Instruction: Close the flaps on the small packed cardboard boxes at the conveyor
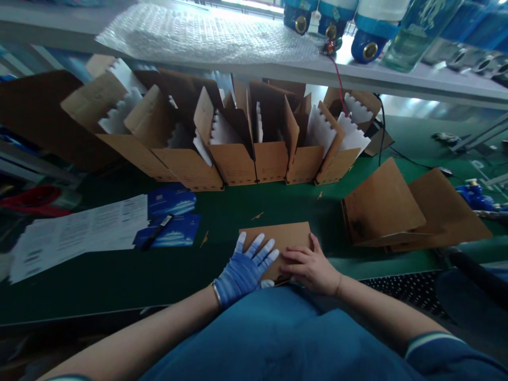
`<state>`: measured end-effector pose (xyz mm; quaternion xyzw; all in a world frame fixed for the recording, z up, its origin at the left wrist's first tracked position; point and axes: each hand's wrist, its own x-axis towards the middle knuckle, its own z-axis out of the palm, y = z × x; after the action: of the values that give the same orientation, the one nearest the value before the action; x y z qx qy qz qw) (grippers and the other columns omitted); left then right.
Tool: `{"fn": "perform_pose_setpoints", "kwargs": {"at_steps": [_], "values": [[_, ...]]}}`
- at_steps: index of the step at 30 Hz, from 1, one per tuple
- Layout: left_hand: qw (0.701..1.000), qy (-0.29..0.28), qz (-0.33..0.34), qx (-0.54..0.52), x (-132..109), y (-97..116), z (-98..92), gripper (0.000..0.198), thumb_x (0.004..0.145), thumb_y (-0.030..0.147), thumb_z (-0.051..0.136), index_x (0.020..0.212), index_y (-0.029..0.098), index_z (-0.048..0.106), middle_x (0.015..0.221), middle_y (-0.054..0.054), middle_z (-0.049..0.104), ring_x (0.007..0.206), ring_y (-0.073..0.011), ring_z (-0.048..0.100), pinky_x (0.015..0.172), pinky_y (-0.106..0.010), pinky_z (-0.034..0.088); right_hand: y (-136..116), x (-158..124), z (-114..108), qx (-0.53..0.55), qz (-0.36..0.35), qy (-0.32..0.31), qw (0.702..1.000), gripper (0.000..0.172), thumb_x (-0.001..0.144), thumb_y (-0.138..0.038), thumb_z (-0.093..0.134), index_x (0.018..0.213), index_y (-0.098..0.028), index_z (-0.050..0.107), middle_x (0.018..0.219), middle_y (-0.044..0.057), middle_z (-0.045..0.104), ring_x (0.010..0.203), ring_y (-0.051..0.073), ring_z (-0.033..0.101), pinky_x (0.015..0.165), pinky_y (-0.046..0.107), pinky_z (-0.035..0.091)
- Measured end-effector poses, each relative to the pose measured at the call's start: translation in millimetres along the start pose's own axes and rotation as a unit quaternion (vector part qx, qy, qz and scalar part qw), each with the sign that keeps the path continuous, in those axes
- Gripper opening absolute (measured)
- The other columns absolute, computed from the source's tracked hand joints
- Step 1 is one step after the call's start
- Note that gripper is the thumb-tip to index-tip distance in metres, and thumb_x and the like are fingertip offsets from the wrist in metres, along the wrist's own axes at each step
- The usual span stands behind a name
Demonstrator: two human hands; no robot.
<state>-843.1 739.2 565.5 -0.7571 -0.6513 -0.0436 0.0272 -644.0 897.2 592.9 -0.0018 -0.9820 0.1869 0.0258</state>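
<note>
A small closed cardboard box (286, 233) lies on the green table close to my body. My left hand (246, 270), in a blue glove with white fingertips, rests on its left part with the fingers spread. The left thumb shows by the near edge. My bare right hand (313, 267) grips the box's right side, its fingers bent over the top and the thumb along the right edge. The underside of the box is hidden.
Behind stands a row of open cardboard boxes (234, 164) with white foam inserts. An open box (381, 211) stands at right. Papers (87, 227), blue booklets (174, 230) and a black marker (156, 232) lie left. Bubble wrap (206, 37) and bottles (420, 37) sit on the shelf.
</note>
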Motion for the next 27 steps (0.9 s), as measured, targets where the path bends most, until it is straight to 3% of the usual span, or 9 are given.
{"fn": "perform_pose_setpoints", "kwargs": {"at_steps": [4,7,12,15,19,21,22,24,27], "values": [[1.0,0.011,-0.007,0.009,-2,4,1.2,0.059,0.084,0.057,0.036,0.131,0.021,0.042,0.14,-0.01,0.033,0.132,-0.0335,0.017,0.103,-0.064,0.002,-17,0,0,0.118,0.099,0.063,0.986,0.019,0.089,-0.034,0.045,0.098,-0.039,0.06,0.1,-0.009,0.062,0.097,0.01,0.052,0.104,0.046,0.015],[1.0,0.011,-0.007,0.002,-1,3,2.7,0.057,0.085,0.052,0.038,0.131,0.018,0.042,0.141,-0.011,0.032,0.132,-0.0335,0.016,0.104,-0.063,0.003,-21,7,7,0.157,0.126,0.034,0.979,0.014,0.084,-0.031,0.054,0.094,-0.031,0.063,0.094,-0.006,0.061,0.088,0.009,0.053,0.083,0.028,0.036],[1.0,0.013,-0.003,-0.016,-1,1,4.5,0.054,0.086,0.047,0.036,0.132,0.019,0.04,0.143,-0.009,0.029,0.133,-0.0326,0.015,0.105,-0.062,0.003,-34,28,15,0.033,0.113,-0.032,0.993,0.004,0.077,-0.025,0.06,0.078,-0.021,0.061,0.085,0.0,0.057,0.082,0.015,0.049,0.071,0.029,0.037],[0.999,0.022,-0.001,-0.029,-2,0,3.0,0.053,0.086,0.046,0.037,0.132,0.019,0.04,0.143,-0.009,0.028,0.133,-0.0321,0.014,0.106,-0.062,0.004,-42,30,4,0.064,0.118,0.022,0.991,0.005,0.08,-0.018,0.053,0.076,-0.017,0.056,0.084,0.002,0.056,0.081,0.015,0.048,0.072,0.028,0.039],[0.996,0.058,0.014,-0.059,-5,-2,1.5,0.054,0.084,0.047,0.043,0.131,0.02,0.04,0.14,-0.01,0.033,0.132,-0.0329,0.019,0.105,-0.063,0.01,-32,-23,-8,0.163,0.288,0.152,0.931,0.015,0.089,-0.024,0.039,0.084,-0.017,0.051,0.078,0.002,0.056,0.071,0.01,0.053,0.065,0.021,0.043],[0.987,0.122,0.062,-0.085,-6,-3,3.5,0.052,0.082,0.049,0.048,0.125,0.02,0.045,0.133,-0.01,0.043,0.129,-0.0316,0.027,0.105,-0.062,0.016,-24,-68,-2,0.078,0.355,0.102,0.926,0.017,0.089,-0.021,0.038,0.087,-0.017,0.054,0.075,0.003,0.057,0.068,0.012,0.054,0.064,0.024,0.044],[0.977,0.162,0.096,-0.098,-7,-3,5.0,0.048,0.081,0.047,0.052,0.12,0.02,0.048,0.126,-0.009,0.049,0.126,-0.0299,0.032,0.104,-0.061,0.02,-22,-89,3,0.009,0.35,0.047,0.935,0.02,0.086,-0.016,0.038,0.087,-0.018,0.058,0.078,0.005,0.059,0.068,0.015,0.055,0.063,0.027,0.044],[0.955,0.226,0.158,-0.112,-9,0,7.8,0.035,0.078,0.037,0.061,0.108,0.022,0.052,0.112,-0.004,0.058,0.119,-0.0253,0.043,0.103,-0.057,0.03,-23,-114,14,-0.095,0.339,0.042,0.935,0.029,0.083,-0.012,0.042,0.103,-0.023,0.059,0.103,0.01,0.058,0.082,0.02,0.057,0.068,0.033,0.046],[0.944,0.261,0.183,-0.087,-11,7,8.5,0.029,0.073,0.017,0.066,0.1,0.024,0.054,0.099,0.0,0.06,0.109,-0.021,0.052,0.099,-0.05,0.04,-28,-101,25,-0.103,0.226,0.151,0.957,0.04,0.082,-0.011,0.048,0.118,-0.027,0.053,0.121,0.008,0.051,0.107,0.023,0.05,0.086,0.04,0.045]]}}
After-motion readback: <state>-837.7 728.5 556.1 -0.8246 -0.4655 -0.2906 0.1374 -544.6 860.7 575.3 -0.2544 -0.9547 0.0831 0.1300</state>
